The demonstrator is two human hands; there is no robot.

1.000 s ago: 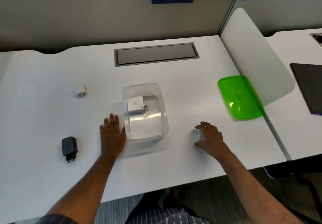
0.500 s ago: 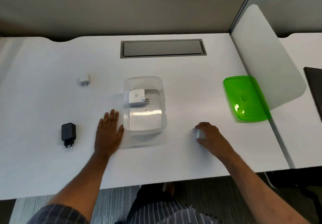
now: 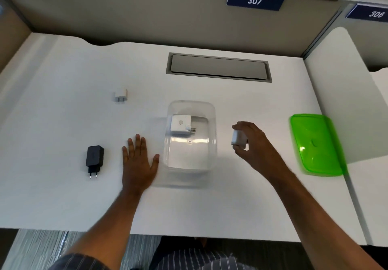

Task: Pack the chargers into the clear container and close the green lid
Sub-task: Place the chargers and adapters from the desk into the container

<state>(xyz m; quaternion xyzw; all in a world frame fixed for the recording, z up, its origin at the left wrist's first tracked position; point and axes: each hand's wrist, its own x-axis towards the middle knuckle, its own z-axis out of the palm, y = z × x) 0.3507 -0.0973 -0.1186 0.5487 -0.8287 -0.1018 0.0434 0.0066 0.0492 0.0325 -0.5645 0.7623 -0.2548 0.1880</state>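
Fingers (image 3: pixel 241 151) of right hand (image 3: pixel 255 145) pinch small white charger (image 3: pixel 238 138), lifted at 3 o'clock of clear container (image 3: pixel 190 164). Left hand (image 3: pixel 137 164) flat on worktop (image 3: pixel 63 196) at 9 o'clock, fingers spread, grasping nothing. Advice: carry over rim, lower beside white adapter (image 3: pixel 181 124), then let go. Prong direction unclear, blurred.

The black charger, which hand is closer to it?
Left. The left hand lies flat on the desk just right of the black charger; the right hand is beyond the clear container, holding a white charger.
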